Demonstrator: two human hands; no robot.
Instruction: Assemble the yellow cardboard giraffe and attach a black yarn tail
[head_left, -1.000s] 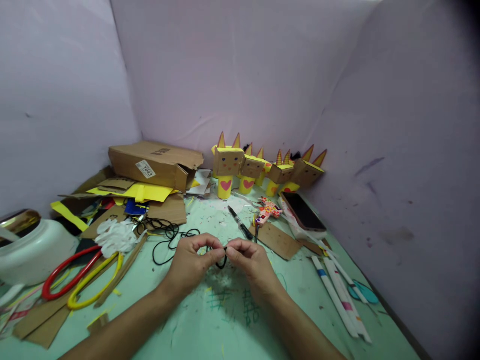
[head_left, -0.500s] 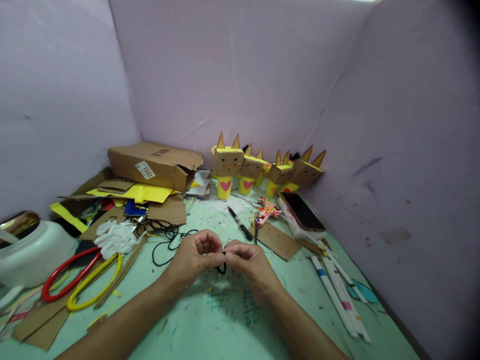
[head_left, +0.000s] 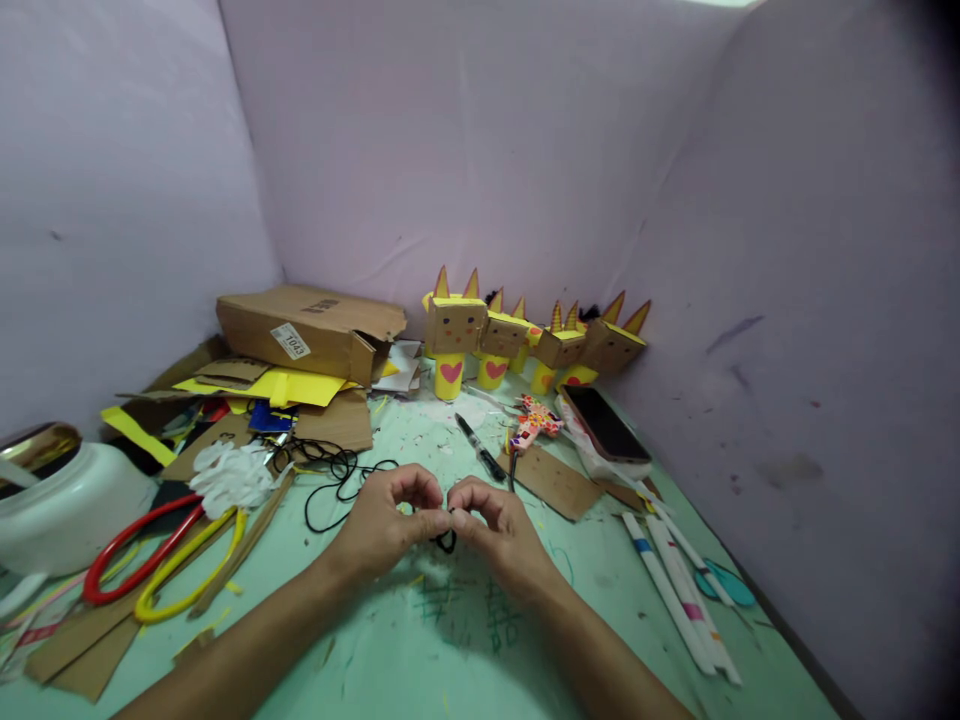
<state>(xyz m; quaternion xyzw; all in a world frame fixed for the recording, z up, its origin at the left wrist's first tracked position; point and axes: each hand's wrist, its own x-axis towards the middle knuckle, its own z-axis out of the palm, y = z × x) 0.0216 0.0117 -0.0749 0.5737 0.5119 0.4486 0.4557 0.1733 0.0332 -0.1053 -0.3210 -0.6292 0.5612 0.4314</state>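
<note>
Over the middle of the green table, my left hand (head_left: 397, 515) and my right hand (head_left: 499, 525) meet at their fingertips. Both are closed in a pinch on a small piece of black cord (head_left: 445, 542), which hangs in a short loop just below the fingers. The fingertips hide the upper part of this piece. To the left lies a loose tangle of the same sort of black cord (head_left: 334, 470); it runs behind my left hand, and I cannot tell whether it joins the held piece. Beyond my right hand lies a black pen (head_left: 480, 447).
Cardboard figures with yellow horns (head_left: 456, 325) stand at the back. A cardboard box (head_left: 307, 325) and scraps lie left, near red-and-yellow-handled scissors (head_left: 146, 545) and a white pot (head_left: 75, 510). On the right are a phone (head_left: 606, 423), white markers (head_left: 686, 600), a cardboard piece (head_left: 551, 480) and a patterned glue gun (head_left: 535, 422).
My fingers have shifted slightly at the black cord, and my right fingers have curled a little higher. The small loop has moved slightly right and down. Everything else is unchanged.
</note>
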